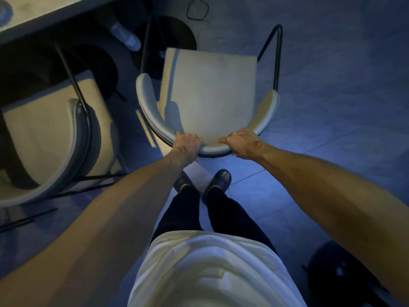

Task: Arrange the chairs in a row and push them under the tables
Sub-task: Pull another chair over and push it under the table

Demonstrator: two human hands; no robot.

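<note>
The person stands behind a cream armchair (208,91) with thin black metal legs and holds the curved top of its backrest with both hands. The left hand (188,144) is closed over the rim at the left of the curve, and the right hand (240,142) is closed over it at the right, so each grip is clamped on the backrest with the fingers wrapped to the inner side. The chair stands on the grey tiled floor (332,107), directly ahead of the person, with its seat pointing away from the body and toward the bench (33,16) at the upper left. I think this is the important relation: the line from backrest to seat front goes forward and a little to the left, so a straight push from both hands should send it toward the bench edge. Both hands seem equally near. A second chair (51,138) of the same kind stands just beside, on the left, partly under the bench. The front of the held chair is not yet under the bench, as far as I can judge.
</note>
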